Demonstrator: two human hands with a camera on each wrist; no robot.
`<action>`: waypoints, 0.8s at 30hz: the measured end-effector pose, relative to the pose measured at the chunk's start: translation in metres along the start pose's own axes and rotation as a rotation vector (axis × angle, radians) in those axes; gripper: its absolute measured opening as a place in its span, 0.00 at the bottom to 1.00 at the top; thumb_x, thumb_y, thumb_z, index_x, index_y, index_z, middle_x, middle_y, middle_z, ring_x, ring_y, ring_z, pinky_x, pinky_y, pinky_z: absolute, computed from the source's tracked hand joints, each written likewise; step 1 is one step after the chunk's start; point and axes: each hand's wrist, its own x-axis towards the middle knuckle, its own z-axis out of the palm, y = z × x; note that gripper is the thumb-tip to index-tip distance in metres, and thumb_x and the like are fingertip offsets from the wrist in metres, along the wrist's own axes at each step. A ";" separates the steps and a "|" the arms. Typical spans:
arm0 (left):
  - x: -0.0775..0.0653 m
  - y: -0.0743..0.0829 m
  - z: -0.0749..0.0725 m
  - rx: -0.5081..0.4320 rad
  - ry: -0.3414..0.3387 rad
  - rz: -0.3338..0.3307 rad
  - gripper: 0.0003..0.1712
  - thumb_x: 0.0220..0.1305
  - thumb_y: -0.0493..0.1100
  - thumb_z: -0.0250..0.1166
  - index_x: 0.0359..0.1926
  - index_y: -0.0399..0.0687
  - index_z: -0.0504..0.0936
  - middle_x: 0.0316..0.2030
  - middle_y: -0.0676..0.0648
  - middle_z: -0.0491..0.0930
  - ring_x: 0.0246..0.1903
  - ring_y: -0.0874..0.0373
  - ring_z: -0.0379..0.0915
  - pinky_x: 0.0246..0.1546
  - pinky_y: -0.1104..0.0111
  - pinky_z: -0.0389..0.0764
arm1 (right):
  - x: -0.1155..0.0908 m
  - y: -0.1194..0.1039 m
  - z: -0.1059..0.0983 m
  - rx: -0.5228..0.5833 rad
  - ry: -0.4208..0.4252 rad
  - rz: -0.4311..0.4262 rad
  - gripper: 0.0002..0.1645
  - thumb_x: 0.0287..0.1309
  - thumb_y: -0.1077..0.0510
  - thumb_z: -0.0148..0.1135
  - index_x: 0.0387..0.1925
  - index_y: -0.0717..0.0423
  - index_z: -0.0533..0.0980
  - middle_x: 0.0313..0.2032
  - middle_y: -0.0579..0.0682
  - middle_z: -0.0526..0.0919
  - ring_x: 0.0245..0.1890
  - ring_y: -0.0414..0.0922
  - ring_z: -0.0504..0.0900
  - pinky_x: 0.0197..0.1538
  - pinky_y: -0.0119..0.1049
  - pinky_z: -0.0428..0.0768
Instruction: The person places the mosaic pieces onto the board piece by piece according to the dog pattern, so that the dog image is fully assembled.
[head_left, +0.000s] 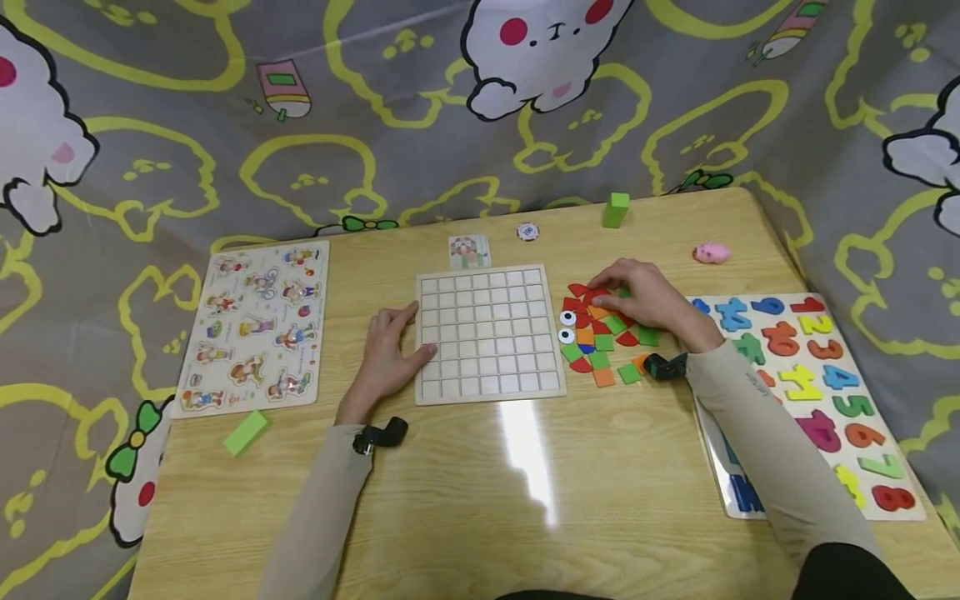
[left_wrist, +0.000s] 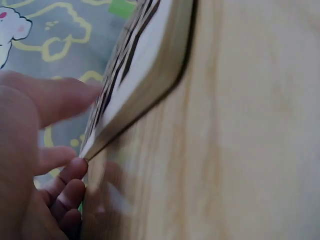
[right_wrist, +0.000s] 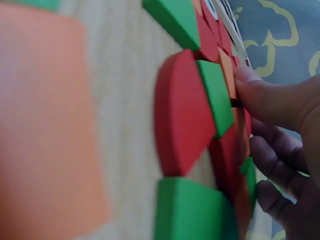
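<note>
Tiles (head_left: 603, 342) in red, green and orange, with a little blue, lie close together on the table (head_left: 600, 467), just right of your wooden grid board (head_left: 487, 337), and two white eye discs (head_left: 567, 317) sit at the side of the cluster nearest it. You look to be right at the start, by my judgement: not one tile sits in any square of the board, so nothing is placed there and the whole cluster seems left to handle. Your left hand (head_left: 386, 354) rests against the board's left edge, thumb and forefinger spread well apart, holding nothing between them. Your right hand (head_left: 637, 296) is down among the tiles, thumb touching them and other fingers bent beyond; I cannot tell whether you have one pinched. Beyond the board lies a picture card (head_left: 468, 251), its details too small to read
</note>
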 end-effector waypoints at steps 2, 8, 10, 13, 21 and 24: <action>-0.001 -0.001 0.001 0.033 0.002 0.018 0.45 0.61 0.53 0.68 0.75 0.46 0.61 0.53 0.42 0.65 0.52 0.48 0.56 0.52 0.57 0.58 | 0.002 -0.002 -0.002 -0.001 -0.013 0.004 0.16 0.58 0.52 0.70 0.48 0.51 0.83 0.42 0.50 0.83 0.42 0.47 0.79 0.50 0.47 0.73; -0.003 -0.002 0.003 0.052 0.016 0.027 0.45 0.60 0.52 0.69 0.74 0.45 0.62 0.52 0.42 0.66 0.51 0.48 0.57 0.53 0.56 0.58 | 0.007 -0.007 -0.008 0.004 -0.075 0.048 0.13 0.56 0.54 0.72 0.42 0.51 0.82 0.38 0.49 0.81 0.38 0.46 0.77 0.47 0.44 0.74; -0.004 -0.002 0.004 0.057 0.017 0.030 0.45 0.60 0.52 0.69 0.74 0.44 0.62 0.51 0.42 0.66 0.50 0.48 0.57 0.53 0.57 0.58 | 0.008 -0.007 -0.010 0.012 -0.099 0.066 0.11 0.56 0.54 0.72 0.40 0.51 0.81 0.38 0.49 0.81 0.39 0.46 0.76 0.48 0.44 0.73; -0.006 -0.005 0.006 0.060 0.011 0.033 0.45 0.61 0.53 0.69 0.74 0.45 0.62 0.51 0.42 0.66 0.50 0.49 0.57 0.52 0.58 0.58 | 0.009 -0.006 -0.012 0.033 -0.124 0.086 0.10 0.56 0.55 0.72 0.38 0.51 0.80 0.38 0.49 0.81 0.40 0.47 0.75 0.49 0.45 0.71; -0.008 -0.008 0.003 -0.004 -0.001 0.032 0.45 0.60 0.52 0.71 0.73 0.43 0.63 0.49 0.44 0.70 0.48 0.51 0.62 0.52 0.60 0.60 | 0.003 -0.010 -0.024 0.200 -0.093 0.160 0.13 0.65 0.48 0.62 0.42 0.53 0.77 0.43 0.52 0.82 0.40 0.50 0.77 0.46 0.42 0.74; -0.008 -0.006 0.002 -0.009 0.016 0.031 0.46 0.59 0.53 0.71 0.73 0.42 0.63 0.48 0.44 0.70 0.48 0.51 0.62 0.52 0.59 0.61 | 0.008 -0.021 -0.025 0.311 -0.076 0.136 0.16 0.68 0.48 0.58 0.46 0.57 0.73 0.42 0.58 0.82 0.39 0.54 0.78 0.41 0.39 0.76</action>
